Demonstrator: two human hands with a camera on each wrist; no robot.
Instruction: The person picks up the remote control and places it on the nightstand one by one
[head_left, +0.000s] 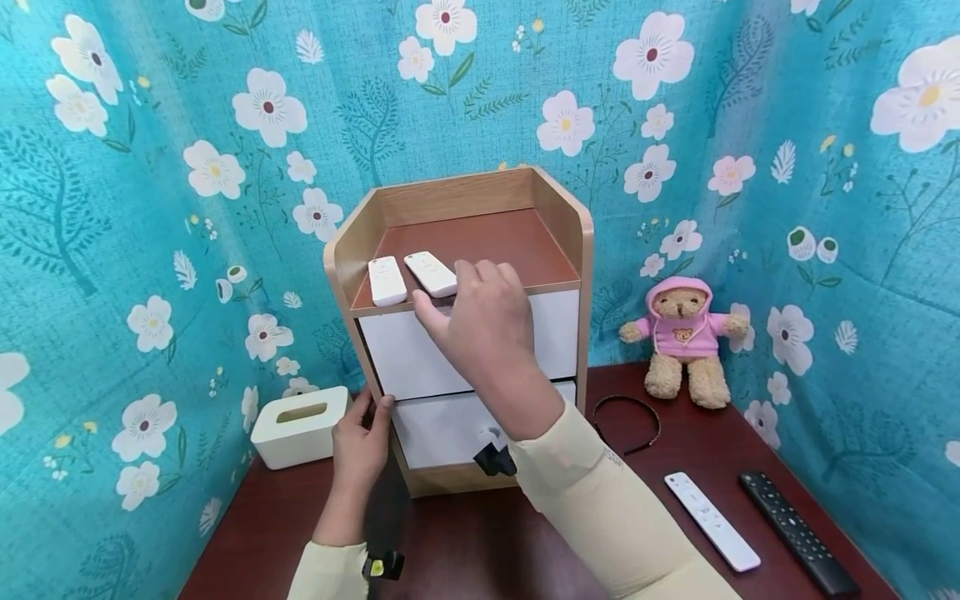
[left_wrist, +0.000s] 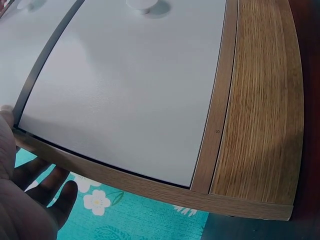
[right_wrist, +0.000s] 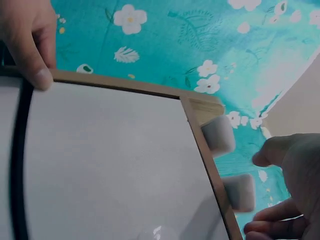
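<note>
A small wooden drawer cabinet (head_left: pixel 465 200) with white fronts stands on the table. My left hand (head_left: pixel 360 446) holds its left side, thumb on the front edge by the gap between the drawers; in the left wrist view, fingers (left_wrist: pixel 47 185) lie along the outer side. Two white remote controls, a left one (head_left: pixel 387 281) and a right one (head_left: pixel 431 274), lie on the brown top near the front edge. Over that edge is my right hand (head_left: pixel 491 321), beside the right remote, thumb and fingers apart. The right wrist view shows a gap between this hand and both remotes.
A white tissue box (head_left: pixel 300 429) stands left of the cabinet. To the right are a dark headband (head_left: pixel 657 425), a teddy bear (head_left: pixel 684 337) in a pink hoodie, a long white remote (head_left: pixel 712 521) and a black remote (head_left: pixel 797 532). Floral curtains (head_left: pixel 480 100) surround the table.
</note>
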